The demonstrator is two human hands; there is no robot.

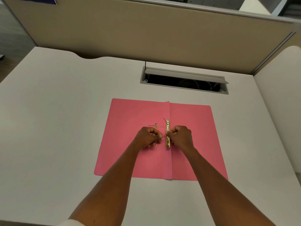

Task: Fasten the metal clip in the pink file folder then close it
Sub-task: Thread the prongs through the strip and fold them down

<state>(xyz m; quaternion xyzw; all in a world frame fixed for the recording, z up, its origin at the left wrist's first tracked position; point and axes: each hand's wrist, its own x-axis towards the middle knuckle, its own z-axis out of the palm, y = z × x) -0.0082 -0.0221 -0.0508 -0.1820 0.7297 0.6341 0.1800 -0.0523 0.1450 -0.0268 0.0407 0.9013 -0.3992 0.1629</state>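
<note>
Our hands [164, 137] pinch the thin, springy metal clip [167, 133]; we judge its prongs bend easily, the pink file folder [192, 136] light.

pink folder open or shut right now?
Open. The pink folder lies spread flat on the desk, both covers either side of the centre crease, gold metal clip exposed. Both hands work at the clip.

white desk [65, 111] — open cable tray [184, 82]
</note>
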